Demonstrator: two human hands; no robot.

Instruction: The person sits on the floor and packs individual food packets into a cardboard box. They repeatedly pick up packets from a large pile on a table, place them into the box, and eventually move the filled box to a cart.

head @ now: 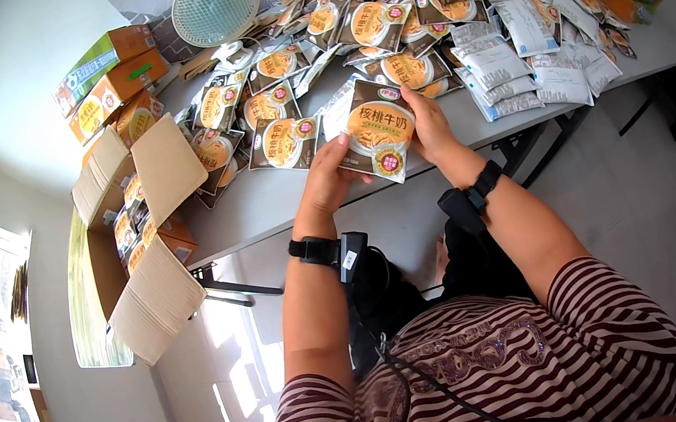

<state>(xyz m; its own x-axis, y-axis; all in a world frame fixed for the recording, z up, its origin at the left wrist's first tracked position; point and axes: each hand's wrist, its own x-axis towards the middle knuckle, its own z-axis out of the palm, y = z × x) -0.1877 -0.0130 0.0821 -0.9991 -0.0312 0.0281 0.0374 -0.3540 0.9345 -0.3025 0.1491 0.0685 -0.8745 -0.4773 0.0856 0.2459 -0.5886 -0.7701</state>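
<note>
A brown pouch (382,123) with a yellow-orange bowl picture and a round red-and-gold badge is held up between both hands, front face towards me. My left hand (332,175) grips its lower left side, thumb on the front and fingers behind. On its right edge, my right hand (429,125) holds it near the upper corner. Just behind, a pouch with a white printed side (338,110) shows partly; whether it is held too, I cannot tell. A matching pouch (281,143) lies face up on the grey table (246,221) left of my hands.
A large heap of similar pouches (374,24) covers the table's far side. White-backed pouches (494,67) are stacked at right. An open cardboard carton (108,263) containing pouches stands at left, its flaps spread. Orange boxes (119,86) are piled behind it, near a fan (216,4).
</note>
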